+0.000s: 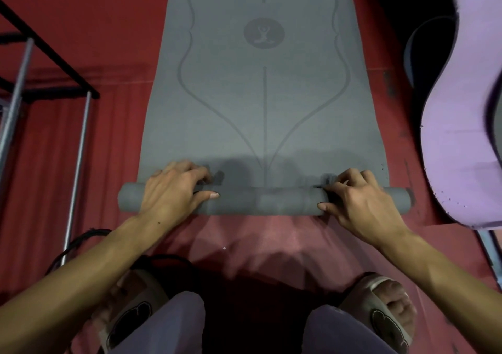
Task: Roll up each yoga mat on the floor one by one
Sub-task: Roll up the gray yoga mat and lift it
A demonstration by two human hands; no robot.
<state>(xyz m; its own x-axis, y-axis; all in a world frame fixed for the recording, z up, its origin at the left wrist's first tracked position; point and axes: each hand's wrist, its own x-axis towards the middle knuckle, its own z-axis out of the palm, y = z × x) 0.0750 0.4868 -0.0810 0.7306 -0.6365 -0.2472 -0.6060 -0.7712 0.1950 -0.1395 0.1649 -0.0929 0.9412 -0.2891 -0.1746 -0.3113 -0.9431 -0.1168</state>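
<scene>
Red carpeted floor (89,141) is stretching under everything you are looking down on, and the long grey foam yoga mat (260,103) is lying flat along it, running away from you up the middle of the view. Printed on its face you are seeing curved guide lines, a straight centre line and a round emblem with a seated figure (263,32). A lilac foam mat (467,114) is curling in loose waves to the right of the grey one, apart from it. A rack of black bars and silver metal tubes (49,82) is standing to the left.

The near end of the grey mat is sitting wound into a thin roll (267,200) lying crosswise just ahead of your knees. Your left hand (173,190) is grasping the roll toward its left end, fingers curling over the top, thumb pressing the near side. Your right hand (358,201) is gripping it toward the right end in the same way, fingertips pinching at the crease where roll is meeting flat mat. Pale sandals (380,310) are showing on your feet at the bottom edge.
</scene>
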